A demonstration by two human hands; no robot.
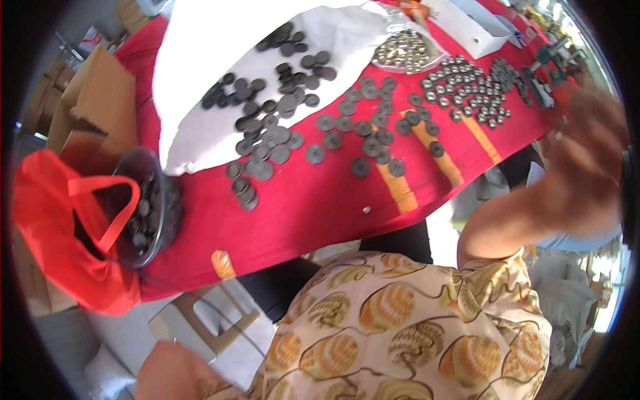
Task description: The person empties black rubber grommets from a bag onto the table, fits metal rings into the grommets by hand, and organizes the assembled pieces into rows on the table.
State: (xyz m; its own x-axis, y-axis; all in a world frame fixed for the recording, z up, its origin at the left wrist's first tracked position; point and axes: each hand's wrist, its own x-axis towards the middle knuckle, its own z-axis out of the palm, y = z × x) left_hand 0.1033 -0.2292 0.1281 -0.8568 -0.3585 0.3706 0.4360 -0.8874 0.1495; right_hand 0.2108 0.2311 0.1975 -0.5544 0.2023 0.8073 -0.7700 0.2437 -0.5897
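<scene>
My right hand [590,137] is at the right rim, smeared by motion, so its fingers cannot be read. Nearest to it is a dark green metal tool [552,63] at the table's right end, partly behind the hand. A heap of small grey pieces [508,75] lies beside that tool. Left of these spread several shiny silver domed pieces [467,87]. Dark round button-like discs [360,167] are scattered over the middle, many lying on a white sack [190,143]. Part of my left arm [170,373] shows at the lower left; its hand is out of sight.
A red cloth [293,220] with strips of brown tape [400,193] covers the table. Behind stand an open clear bag of shiny pieces [403,52] and a white box [473,30]. Leftward are a clear tub [175,207] of dark discs, a red bag [50,240], a cardboard box [103,100].
</scene>
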